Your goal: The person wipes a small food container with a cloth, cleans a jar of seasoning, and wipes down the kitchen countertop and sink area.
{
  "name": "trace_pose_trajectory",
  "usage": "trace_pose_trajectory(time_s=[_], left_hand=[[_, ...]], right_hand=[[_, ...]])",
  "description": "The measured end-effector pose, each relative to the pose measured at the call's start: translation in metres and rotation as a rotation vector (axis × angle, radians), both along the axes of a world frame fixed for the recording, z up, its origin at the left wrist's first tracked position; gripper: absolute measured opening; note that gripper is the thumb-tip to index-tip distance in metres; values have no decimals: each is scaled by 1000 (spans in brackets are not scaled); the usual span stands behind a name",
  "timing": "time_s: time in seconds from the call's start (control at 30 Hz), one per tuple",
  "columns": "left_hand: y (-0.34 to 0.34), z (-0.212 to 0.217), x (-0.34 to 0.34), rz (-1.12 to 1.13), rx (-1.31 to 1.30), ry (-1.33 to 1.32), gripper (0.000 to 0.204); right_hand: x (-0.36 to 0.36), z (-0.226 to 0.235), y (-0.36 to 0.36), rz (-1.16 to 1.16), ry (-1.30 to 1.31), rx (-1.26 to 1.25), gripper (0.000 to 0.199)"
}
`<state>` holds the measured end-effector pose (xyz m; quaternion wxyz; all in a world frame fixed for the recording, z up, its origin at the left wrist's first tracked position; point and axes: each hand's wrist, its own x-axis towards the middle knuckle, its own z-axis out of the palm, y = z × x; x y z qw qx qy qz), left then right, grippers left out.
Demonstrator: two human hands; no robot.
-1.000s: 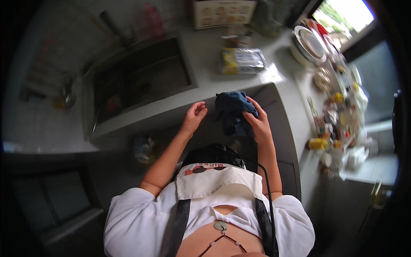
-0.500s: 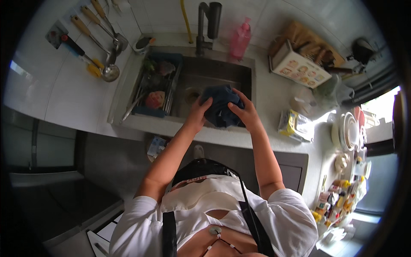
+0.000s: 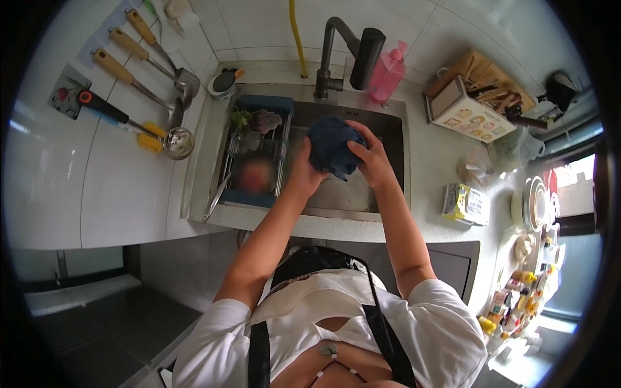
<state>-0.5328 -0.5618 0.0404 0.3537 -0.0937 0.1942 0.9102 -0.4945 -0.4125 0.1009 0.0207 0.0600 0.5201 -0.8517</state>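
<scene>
Currently both hands on a dark blue cloth [image 3: 331, 146], bunched up and held above the sink [image 3: 381, 116]. Left hand [image 3: 304, 173] grips its lower left side, right hand [image 3: 370, 158] wraps its right side, fingers curled over the fabric. Black tap [image 3: 349, 48] sits just behind the cloth, pink bottle [image 3: 387, 72] beside the tap. Drain tray [image 3: 255, 155] with vegetables fills the sink's left part. Ladles and spatulas [image 3: 145, 84] hang on the wall at left. Yellow pack [image 3: 466, 204] and stacked plates [image 3: 533, 204] rest on the tabletop, right.
</scene>
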Motion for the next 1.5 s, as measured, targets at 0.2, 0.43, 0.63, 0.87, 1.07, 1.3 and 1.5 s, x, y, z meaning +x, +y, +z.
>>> trace_pose_trajectory(time_s=[0.2, 0.43, 0.63, 0.87, 1.07, 1.3, 1.5], left_hand=[[20, -18, -2, -11, -79, -37, 43], [30, 17, -25, 67, -340, 120, 33], [44, 22, -46, 138, -395, 141, 36], [65, 24, -55, 199, -546, 47, 39], [80, 23, -52, 227, -532, 38, 41], [87, 20, -55, 283, -530, 27, 42], [84, 8, -60, 266, -506, 14, 42]], right_hand=[[9, -13, 2, -166, 317, 942, 31], [-9, -31, 61, 19, -46, 626, 34], [-81, -61, 114, 65, 60, 584, 32], [-184, -60, 109, -24, 329, 2012, 42], [-239, -87, 121, -5, 514, 2265, 40], [-256, -70, 115, 83, 385, 2294, 24], [-244, -72, 107, -36, 481, 2244, 11]])
